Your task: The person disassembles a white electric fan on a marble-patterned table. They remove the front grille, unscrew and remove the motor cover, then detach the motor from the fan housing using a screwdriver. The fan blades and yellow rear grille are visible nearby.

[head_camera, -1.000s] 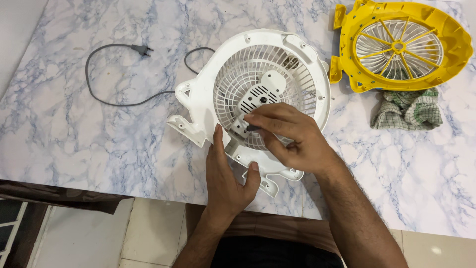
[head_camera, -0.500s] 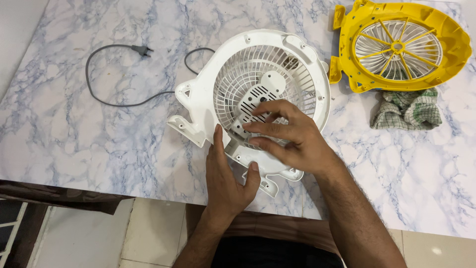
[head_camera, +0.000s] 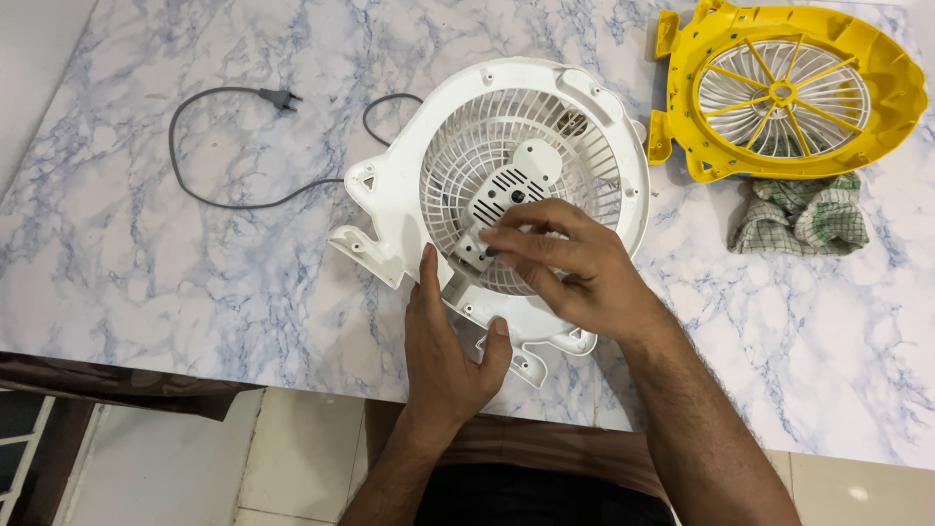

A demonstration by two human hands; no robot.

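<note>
A white round fan housing (head_camera: 409,185) with a grille lies flat on the marble table (head_camera: 146,273). A white oblong slotted plate (head_camera: 506,190) sits across the middle of the grille. My left hand (head_camera: 443,346) rests flat against the housing's near rim, thumb hooked over its edge. My right hand (head_camera: 570,268) lies over the grille, fingertips pinched at the plate's lower end; what they pinch is hidden.
A grey power cord with plug (head_camera: 243,146) runs from the housing to the left. A yellow fan housing with white grille (head_camera: 789,93) lies at the far right, a checked cloth (head_camera: 804,219) below it. The table's near edge and floor tiles (head_camera: 185,458) are below.
My right hand's fingers have shifted slightly on the plate's lower end. My left hand and the housing have stayed put.
</note>
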